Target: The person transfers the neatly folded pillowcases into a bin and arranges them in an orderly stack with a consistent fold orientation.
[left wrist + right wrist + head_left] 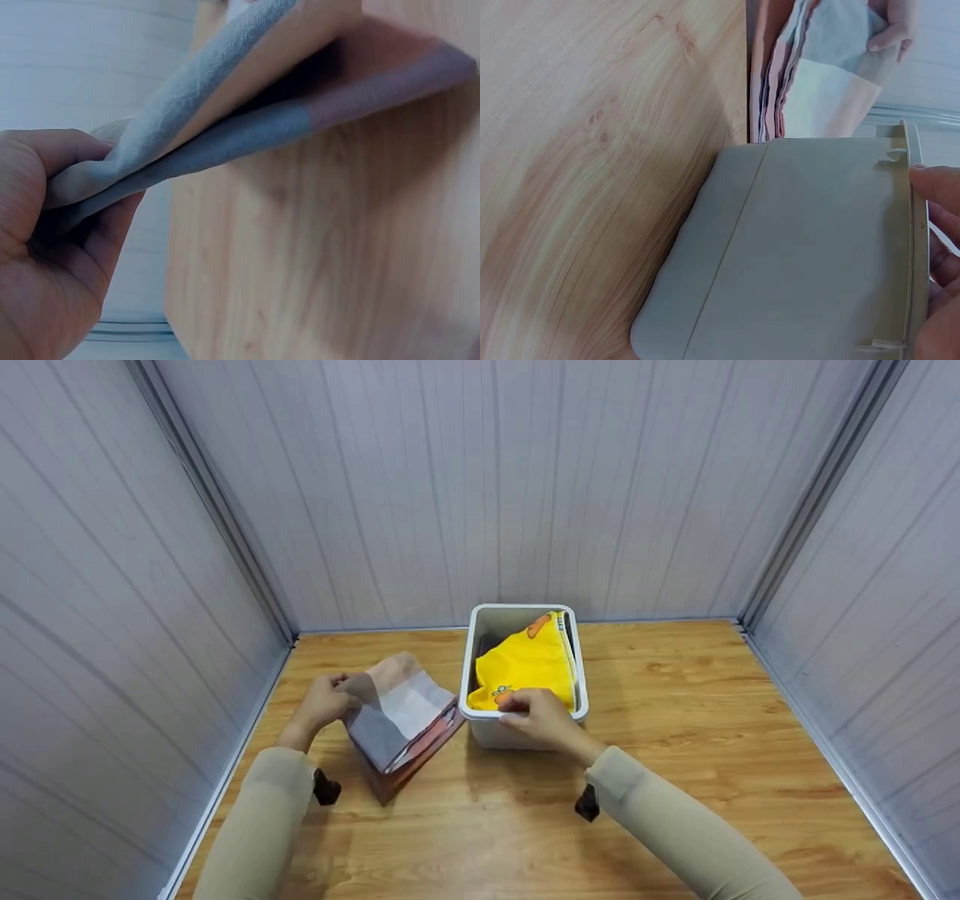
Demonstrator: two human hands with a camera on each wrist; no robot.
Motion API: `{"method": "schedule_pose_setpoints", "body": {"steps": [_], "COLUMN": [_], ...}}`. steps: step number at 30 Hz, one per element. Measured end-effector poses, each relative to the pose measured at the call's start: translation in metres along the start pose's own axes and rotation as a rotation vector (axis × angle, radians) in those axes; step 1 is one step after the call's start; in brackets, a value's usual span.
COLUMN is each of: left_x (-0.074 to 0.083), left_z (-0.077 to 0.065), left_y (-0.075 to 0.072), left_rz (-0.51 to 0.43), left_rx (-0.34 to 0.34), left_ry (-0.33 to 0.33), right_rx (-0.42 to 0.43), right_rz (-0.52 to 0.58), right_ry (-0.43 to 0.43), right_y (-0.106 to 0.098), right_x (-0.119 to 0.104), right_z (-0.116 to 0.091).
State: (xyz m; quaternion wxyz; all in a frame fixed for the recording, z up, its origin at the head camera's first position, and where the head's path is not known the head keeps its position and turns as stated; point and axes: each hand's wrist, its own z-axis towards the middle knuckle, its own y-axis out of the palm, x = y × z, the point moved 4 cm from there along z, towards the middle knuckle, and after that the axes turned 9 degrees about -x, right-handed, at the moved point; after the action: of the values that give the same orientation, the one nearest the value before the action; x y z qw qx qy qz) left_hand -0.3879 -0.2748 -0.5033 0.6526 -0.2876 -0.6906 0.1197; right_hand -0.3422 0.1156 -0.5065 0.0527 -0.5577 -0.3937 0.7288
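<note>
My left hand [322, 705] pinches the edge of a folded cloth [416, 705] in grey, white, peach and rust blocks, left of a pale plastic bin [499, 735]. In the left wrist view, the layers of the cloth [210, 97] pass between thumb and fingers, and part of it is raised off the wooden surface. My right hand [544, 724] grips the bin's front rim; the right wrist view has the thumb outside and the fingers [941, 262] over the inner side. Inside the bin lies a yellow cloth [525, 664] with orange figures. Something dark beside it is mostly hidden.
The bin stands upright on a wood-grain surface [675, 720], near the back panel [525, 487]. Light panels enclose the left side [112, 585] and right side [870, 585]. The folded cloth's right corner reaches close to the bin.
</note>
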Motion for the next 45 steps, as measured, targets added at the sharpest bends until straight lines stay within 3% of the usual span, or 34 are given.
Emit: {"method": "schedule_pose_setpoints", "body": {"steps": [19,25,32,45], "left_x": [0.064,0.08,0.099,0.145], "left_z": [-0.011,-0.02,-0.031,-0.051], "left_y": [-0.025,-0.037,-0.046,-0.052], "left_rz": [0.057,0.095,0.073,0.093], "left_rx": [0.008,0.013,0.003,-0.044], "left_ry": [0.097,0.111,0.141,0.181], "right_rx": [0.001,-0.007,-0.005,-0.036], "right_rz": [0.005,0.001,0.017,0.098], "right_ry": [-0.011,-0.012,0.001,0.084], "right_y": [0.002,0.003,0.002,-0.004], "right_x": [0.001,0.0,0.0,0.003], "right_z": [0.003,0.005,0.006,0.008]}}
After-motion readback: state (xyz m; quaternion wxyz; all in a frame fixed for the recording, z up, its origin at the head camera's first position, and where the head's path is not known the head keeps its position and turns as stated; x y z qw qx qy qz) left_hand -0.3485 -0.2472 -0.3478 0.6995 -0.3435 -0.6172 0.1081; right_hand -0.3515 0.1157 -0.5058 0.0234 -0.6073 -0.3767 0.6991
